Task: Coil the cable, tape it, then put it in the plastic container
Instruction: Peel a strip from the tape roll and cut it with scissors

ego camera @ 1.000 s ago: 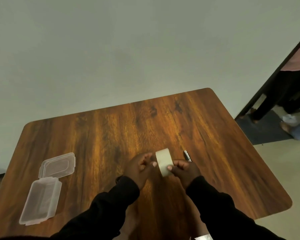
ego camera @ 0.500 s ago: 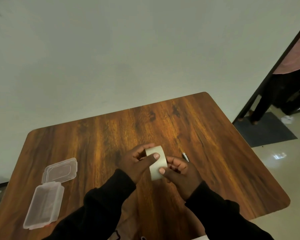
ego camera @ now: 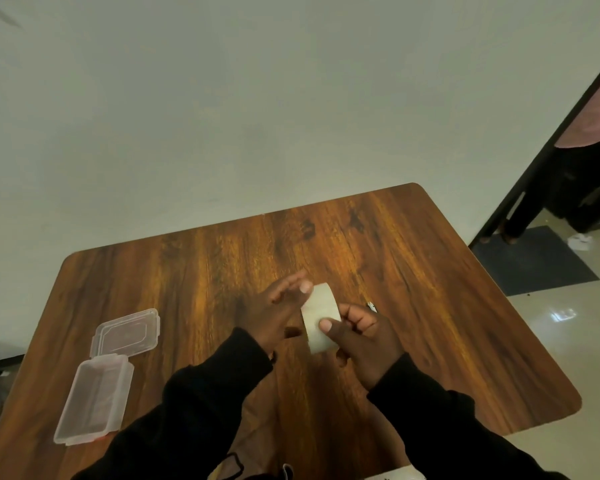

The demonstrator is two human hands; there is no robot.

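Observation:
A pale roll of tape (ego camera: 318, 317) is held upright above the middle of the wooden table (ego camera: 447, 323). My right hand (ego camera: 364, 341) grips its right side, thumb pressed on the outer face. My left hand (ego camera: 274, 313) has its fingers stretched out against the roll's left edge, fingertips touching the tape surface. The clear plastic container (ego camera: 94, 400) lies open at the table's left, its hinged lid (ego camera: 127, 332) flat beyond it. No cable is visible; part of the table is hidden by my black sleeves.
A small pen-like metal tip (ego camera: 372, 306) pokes out just behind my right hand. A white wall stands beyond the table's far edge. To the right are a doorway, a dark mat (ego camera: 534, 261) and tiled floor.
The roll has stayed between my hands while being turned slightly. My left fingers have straightened and slid along the roll's edge; my right thumb has shifted lower on its face.

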